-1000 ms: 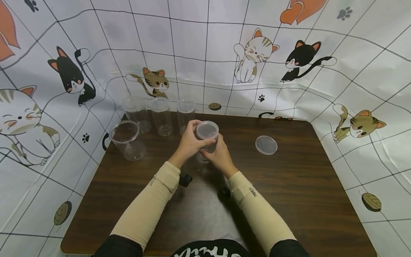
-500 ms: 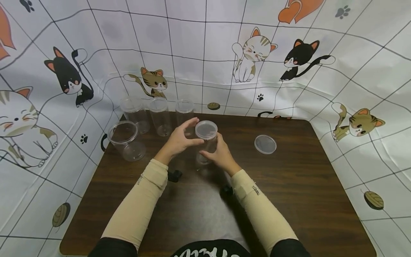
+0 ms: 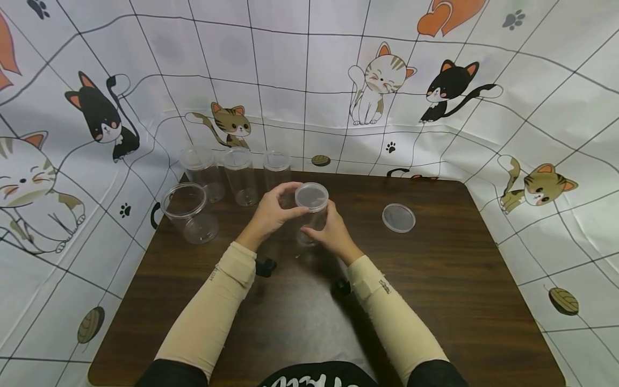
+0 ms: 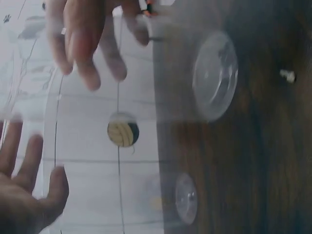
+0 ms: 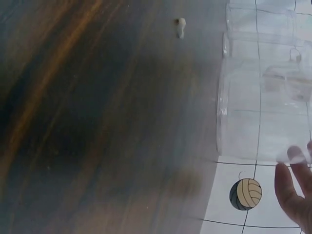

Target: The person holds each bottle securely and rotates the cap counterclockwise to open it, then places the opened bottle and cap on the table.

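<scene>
A clear plastic jar with a translucent lid point(image 3: 311, 196) stands upright near the middle of the table. My right hand point(image 3: 335, 234) grips its side, thumb in front and fingers behind. In the left wrist view the jar's round base point(image 4: 214, 75) shows below the right hand's fingers point(image 4: 87, 44). At lid height on the other side is my left hand point(image 3: 272, 210), its thumb and forefinger spread around the lid's left edge. The left wrist view shows the left hand point(image 4: 29, 195) with fingers extended, a gap between thumb and jar.
Another round translucent lid point(image 3: 398, 217) lies flat to the right. A wide clear tub point(image 3: 199, 226) and several tall clear jars point(image 3: 242, 180) stand at the back left. A small whitish bit point(image 4: 288, 75) lies on the brown table point(image 3: 445, 279). Behind rises a cat-print cloth point(image 3: 280, 59).
My left hand drew back from the lid to the left with fingers spread, and now comes close around it again. My right hand stays on the jar.
</scene>
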Demonstrator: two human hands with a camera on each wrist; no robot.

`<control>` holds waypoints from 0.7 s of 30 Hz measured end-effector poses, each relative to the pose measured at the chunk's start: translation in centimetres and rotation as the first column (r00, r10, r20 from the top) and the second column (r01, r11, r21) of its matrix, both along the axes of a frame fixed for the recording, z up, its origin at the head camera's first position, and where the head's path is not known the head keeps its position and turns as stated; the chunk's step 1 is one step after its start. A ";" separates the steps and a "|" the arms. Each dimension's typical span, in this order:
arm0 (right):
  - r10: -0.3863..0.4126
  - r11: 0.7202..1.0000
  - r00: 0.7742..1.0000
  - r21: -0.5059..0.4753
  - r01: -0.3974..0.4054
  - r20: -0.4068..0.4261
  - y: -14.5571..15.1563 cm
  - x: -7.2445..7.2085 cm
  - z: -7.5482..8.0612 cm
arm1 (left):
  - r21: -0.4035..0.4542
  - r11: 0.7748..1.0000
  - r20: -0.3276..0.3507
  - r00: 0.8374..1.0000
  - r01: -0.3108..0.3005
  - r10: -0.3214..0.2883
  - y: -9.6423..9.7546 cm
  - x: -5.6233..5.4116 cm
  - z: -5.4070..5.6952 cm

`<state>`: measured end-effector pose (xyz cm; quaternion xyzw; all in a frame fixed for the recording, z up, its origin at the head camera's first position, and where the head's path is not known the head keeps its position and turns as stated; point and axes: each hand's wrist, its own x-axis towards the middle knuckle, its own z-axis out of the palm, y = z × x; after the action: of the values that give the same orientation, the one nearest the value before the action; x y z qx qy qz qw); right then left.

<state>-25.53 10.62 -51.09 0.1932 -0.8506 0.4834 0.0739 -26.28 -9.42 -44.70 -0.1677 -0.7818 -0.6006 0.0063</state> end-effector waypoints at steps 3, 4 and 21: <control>-0.052 0.999 0.999 -0.002 0.052 -0.014 -0.4 0.1 -0.2 | 0.010 0.997 -0.025 0.997 -0.078 0.079 1.1 0.4 -0.4; -0.071 0.998 0.997 0.001 0.071 -0.021 -0.5 0.2 -0.3 | 0.012 0.994 -0.031 0.994 -0.106 0.106 1.4 0.5 -0.5; -0.170 0.985 0.985 0.023 0.170 -0.014 -0.4 0.1 -0.2 | 0.012 0.981 -0.054 0.979 -0.195 0.196 2.2 0.9 -0.7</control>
<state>-25.40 10.18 -51.24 0.1239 -0.8694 0.4637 0.1175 -25.36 -7.24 -45.42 -0.1065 -0.7919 -0.5949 0.0874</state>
